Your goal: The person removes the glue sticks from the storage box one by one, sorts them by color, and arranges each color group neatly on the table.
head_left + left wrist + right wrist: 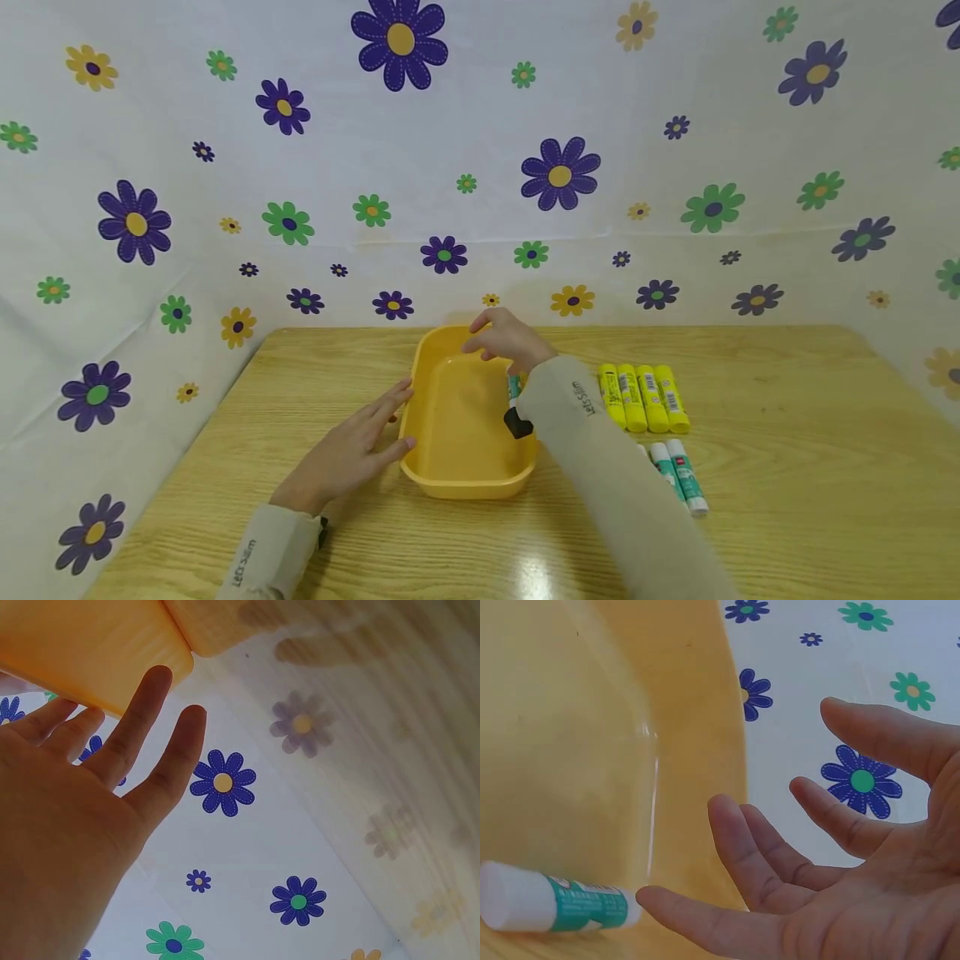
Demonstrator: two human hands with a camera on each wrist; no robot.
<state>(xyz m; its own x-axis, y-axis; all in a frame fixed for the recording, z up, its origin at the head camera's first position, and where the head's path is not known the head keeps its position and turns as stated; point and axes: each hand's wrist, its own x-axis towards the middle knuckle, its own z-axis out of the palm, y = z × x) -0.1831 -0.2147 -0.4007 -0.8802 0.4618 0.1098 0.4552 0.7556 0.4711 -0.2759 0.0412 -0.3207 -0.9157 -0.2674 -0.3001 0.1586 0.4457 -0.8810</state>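
A yellow plastic basin (457, 429) stands on the table, long side pointing away from me. The fingers and thumb of my left hand (345, 458) are spread against its left wall. Over the far right part of the basin hovers my right hand (512, 340), fingers loosely bent and nothing between them. A white and teal glue stick (589, 906) lies inside along the right side, close to a fingertip in the right wrist view; my right sleeve partly hides it in the head view. Left wrist view: the left hand (67, 802) reaches toward the basin wall (97, 652).
Several yellow glue sticks (643, 398) lie in a row right of the basin. Nearer me, more white and teal glue sticks (678, 475) lie side by side, partly behind my right sleeve (607, 467). A flowered white cloth (480, 150) hangs behind the wooden table (810, 467).
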